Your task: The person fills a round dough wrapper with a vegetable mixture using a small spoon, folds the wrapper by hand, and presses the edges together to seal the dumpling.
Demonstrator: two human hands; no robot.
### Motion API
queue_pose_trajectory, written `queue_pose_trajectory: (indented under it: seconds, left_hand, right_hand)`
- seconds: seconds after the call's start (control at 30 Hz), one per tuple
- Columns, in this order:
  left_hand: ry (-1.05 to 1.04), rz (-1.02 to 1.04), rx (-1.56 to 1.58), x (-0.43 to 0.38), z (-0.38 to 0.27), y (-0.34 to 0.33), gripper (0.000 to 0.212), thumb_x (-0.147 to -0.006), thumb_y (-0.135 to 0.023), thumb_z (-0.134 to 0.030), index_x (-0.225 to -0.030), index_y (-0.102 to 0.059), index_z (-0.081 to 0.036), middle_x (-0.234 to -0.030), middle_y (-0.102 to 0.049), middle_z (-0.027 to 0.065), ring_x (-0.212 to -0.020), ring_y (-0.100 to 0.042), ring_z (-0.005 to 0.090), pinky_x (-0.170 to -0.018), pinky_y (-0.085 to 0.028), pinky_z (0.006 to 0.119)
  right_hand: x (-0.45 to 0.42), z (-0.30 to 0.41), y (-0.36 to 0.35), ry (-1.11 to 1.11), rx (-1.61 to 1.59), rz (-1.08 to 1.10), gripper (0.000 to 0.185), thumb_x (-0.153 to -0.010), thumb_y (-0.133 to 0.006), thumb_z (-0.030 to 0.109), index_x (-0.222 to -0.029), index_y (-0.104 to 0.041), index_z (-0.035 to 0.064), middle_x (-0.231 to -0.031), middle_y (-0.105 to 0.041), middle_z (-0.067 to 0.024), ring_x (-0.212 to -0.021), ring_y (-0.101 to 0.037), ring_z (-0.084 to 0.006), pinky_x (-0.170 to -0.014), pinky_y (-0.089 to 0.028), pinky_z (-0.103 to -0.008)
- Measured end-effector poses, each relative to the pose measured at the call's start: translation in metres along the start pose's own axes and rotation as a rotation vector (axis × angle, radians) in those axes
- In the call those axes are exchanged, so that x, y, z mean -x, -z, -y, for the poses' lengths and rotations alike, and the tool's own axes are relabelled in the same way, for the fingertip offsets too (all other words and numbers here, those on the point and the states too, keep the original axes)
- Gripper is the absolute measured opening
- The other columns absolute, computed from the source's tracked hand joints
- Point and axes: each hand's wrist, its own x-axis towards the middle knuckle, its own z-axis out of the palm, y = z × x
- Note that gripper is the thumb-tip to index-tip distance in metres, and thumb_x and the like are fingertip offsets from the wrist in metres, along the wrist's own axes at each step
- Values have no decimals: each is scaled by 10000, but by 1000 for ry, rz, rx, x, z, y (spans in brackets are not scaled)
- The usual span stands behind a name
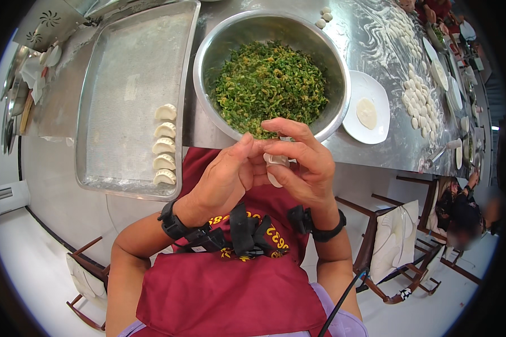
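Both hands meet at the near rim of a steel bowl (201, 84) that holds chopped green filling (274, 84). My right hand (303, 164) pinches a folded piece of white dough (275, 162) between thumb and fingers. Beside it, my left hand (232, 168) is raised with its fingers at the dough's left side; its fingertips are partly hidden, so whether it grips the dough cannot be told. On the left, a metal tray (126, 126) bears a column of pleated dumplings (164, 145) along its right side. A flat round wrapper (366, 113) lies on a white plate (354, 126) right of the bowl.
Many small dough pieces (419, 101) lie on the floured steel table (362, 151) at right, with a few more (327, 17) behind the bowl. Plates (454, 93) stand farther right. Chairs (394, 240) flank the person below the table; another person (457, 206) sits at far right.
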Motion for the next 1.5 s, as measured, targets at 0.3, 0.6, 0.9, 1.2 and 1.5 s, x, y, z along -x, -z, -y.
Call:
queue_pose_trajectory:
  seconds: [0.3, 0.6, 0.9, 1.2, 1.5]
  left_hand:
    - [7, 5, 53, 0, 2, -5, 556, -979, -301, -411, -1279, -413, 44, -1148, -533, 96, -1042, -522, 166, -931, -420, 334]
    - [-18, 67, 17, 2, 2, -1, 506, -979, -323, -387, -1263, -424, 18, -1133, -533, 87, -1038, -524, 156, -916, -425, 325]
    - [-24, 63, -25, 4, -1, -5, 505, -981, -326, -382, -1247, -424, 35, -1162, -520, 99, -1030, -528, 159, -899, -425, 329]
    - [-37, 80, -37, 2, 2, -8, 520, -980, -331, -381, -1245, -428, 55, -1161, -522, 118, -1046, -525, 172, -918, -427, 325]
    - [-41, 62, 16, -1, 4, -8, 468, -976, -350, -363, -1227, -433, 23, -1153, -521, 102, -1033, -532, 167, -912, -436, 333]
  right_hand:
    - [7, 2, -6, -34, -24, -104, 141, -745, -645, -64, -872, -627, -5, -1149, -569, -188, -1054, -563, -253, -880, -445, -334]
    - [9, 0, -8, -174, -285, -104, 136, -724, -675, -42, -853, -641, -15, -1143, -583, -177, -969, -603, -218, -787, -499, -288]
    - [2, 15, -4, -153, -86, -79, 195, -701, -673, -68, -885, -659, -6, -1144, -575, -164, -979, -600, -217, -783, -511, -293]
    - [9, -2, -1, -52, -260, -49, 270, -676, -706, -29, -941, -674, 10, -1184, -552, -159, -1065, -563, -223, -785, -511, -291]
    - [9, -1, 2, -113, -239, 14, 329, -687, -691, -19, -1011, -670, 32, -1239, -526, -159, -1067, -557, -248, -881, -439, -314]
